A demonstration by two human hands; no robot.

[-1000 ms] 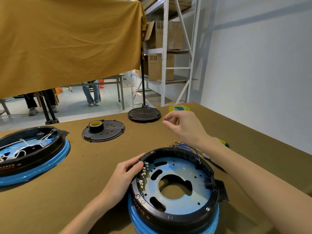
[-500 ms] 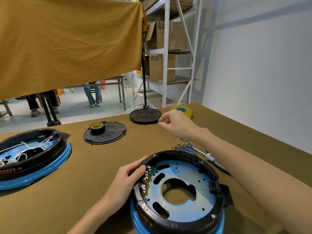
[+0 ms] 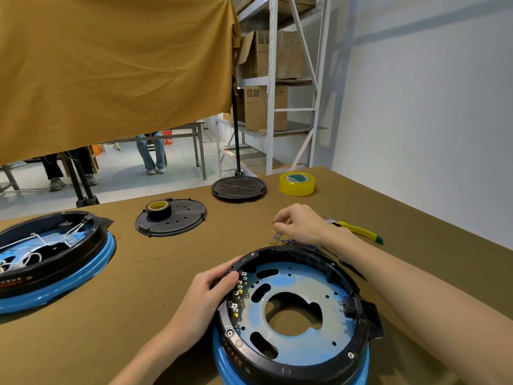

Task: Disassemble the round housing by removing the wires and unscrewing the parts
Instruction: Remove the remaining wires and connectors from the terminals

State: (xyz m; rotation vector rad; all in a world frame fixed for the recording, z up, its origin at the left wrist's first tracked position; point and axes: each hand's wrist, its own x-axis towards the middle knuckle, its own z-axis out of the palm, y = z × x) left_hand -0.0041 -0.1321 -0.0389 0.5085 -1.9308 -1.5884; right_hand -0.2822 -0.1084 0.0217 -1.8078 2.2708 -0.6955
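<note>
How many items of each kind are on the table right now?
Round housings: 2
Black round plates: 2
Tape rolls: 2
Wire bundles: 1
Yellow-handled tools: 1
Total: 8

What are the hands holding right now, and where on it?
The left hand grips the round housing by its near-left rim. The right hand is over the loose wires; whether it holds any cannot be told.
</note>
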